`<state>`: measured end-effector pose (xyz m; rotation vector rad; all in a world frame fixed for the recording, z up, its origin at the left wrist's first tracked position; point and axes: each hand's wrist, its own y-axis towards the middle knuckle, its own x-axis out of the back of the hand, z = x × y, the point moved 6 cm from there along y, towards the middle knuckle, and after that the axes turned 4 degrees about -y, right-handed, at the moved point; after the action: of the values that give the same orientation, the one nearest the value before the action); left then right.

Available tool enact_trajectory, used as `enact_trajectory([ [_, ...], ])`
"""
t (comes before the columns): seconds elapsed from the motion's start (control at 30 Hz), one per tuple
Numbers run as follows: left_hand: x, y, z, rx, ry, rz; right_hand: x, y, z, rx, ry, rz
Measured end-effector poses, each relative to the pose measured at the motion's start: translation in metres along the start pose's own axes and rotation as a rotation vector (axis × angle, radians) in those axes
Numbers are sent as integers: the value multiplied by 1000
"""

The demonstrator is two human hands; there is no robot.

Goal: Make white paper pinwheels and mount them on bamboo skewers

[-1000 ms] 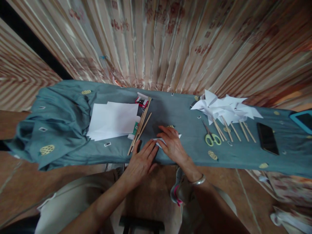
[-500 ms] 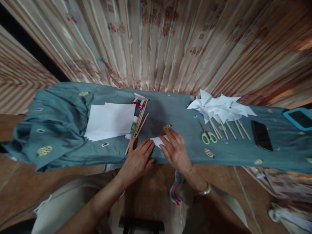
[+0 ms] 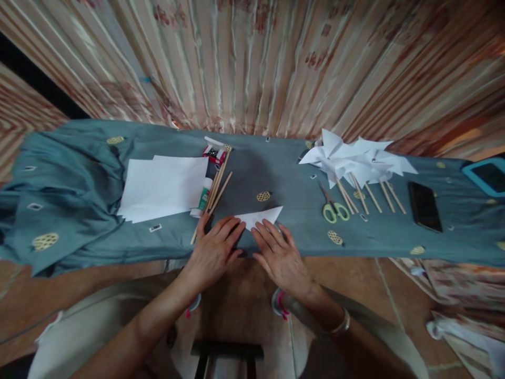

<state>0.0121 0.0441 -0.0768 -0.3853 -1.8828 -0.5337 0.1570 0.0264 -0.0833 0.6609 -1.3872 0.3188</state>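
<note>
A folded piece of white paper (image 3: 258,216), pointed at its right end, lies near the front edge of the cloth-covered table. My left hand (image 3: 215,245) rests over its left end with fingers stretched out. Flat on the paper's lower edge are the extended fingers of my right hand (image 3: 280,252), which wears a bracelet. Both palms partly hide the sheet. Just beyond my left thumb lie several wooden sticks (image 3: 219,184) and a green-and-white glue stick (image 3: 204,197).
A stack of white paper (image 3: 165,184) lies left, with a small red box (image 3: 214,154) behind the sticks. To the right are scissors (image 3: 334,209), paper pinwheels (image 3: 351,160) on sticks, a black phone (image 3: 425,206) and a blue-framed device (image 3: 486,176). A curtain (image 3: 252,68) hangs behind.
My right hand has slid down and back toward me, uncovering the pointed right part of the folded paper. My left hand stays at its left end. The view has shifted slightly.
</note>
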Motion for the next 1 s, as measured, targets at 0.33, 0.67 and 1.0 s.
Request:
enact_trajectory([
  [0.33,1,4,-1,15,-27,4,2,-13,-7,-51,136,-4],
  [0.67,7,6,-5,-22,-16,-28,2,-16,-10,-36,138,-49],
  [1.0,4,7,-10,-15,41,4,3,-17,-4,-43,108,-90],
])
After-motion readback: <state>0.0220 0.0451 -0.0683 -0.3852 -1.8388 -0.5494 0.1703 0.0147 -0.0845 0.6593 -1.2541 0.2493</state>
